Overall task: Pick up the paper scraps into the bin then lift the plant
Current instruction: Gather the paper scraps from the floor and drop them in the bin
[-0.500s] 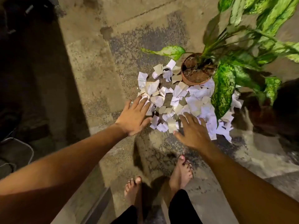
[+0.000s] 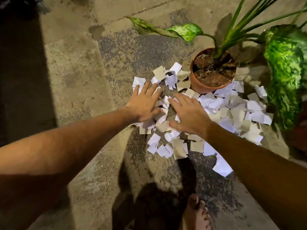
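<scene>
Several white and beige paper scraps (image 2: 232,112) lie scattered on the concrete floor, in front of and around a terracotta pot (image 2: 196,82). The pot holds a plant (image 2: 282,67) with large mottled green leaves that spread to the right. My left hand (image 2: 144,103) lies flat on the left part of the pile, fingers straight and spread. My right hand (image 2: 187,115) rests flat on scraps beside it, fingers straight and pointing up-left. The two hands are close together, with a few scraps between them. No bin is in view.
My bare right foot (image 2: 196,213) stands on the floor below the pile. A drooping leaf (image 2: 149,29) reaches left from the pot. A dark shadowed strip (image 2: 20,80) runs down the left side. Another dark pot edge (image 2: 299,135) sits at the far right.
Both hands have moved forward onto the paper pile and closer to each other. The camera has come nearer to the floor, so pile and pot look larger.
</scene>
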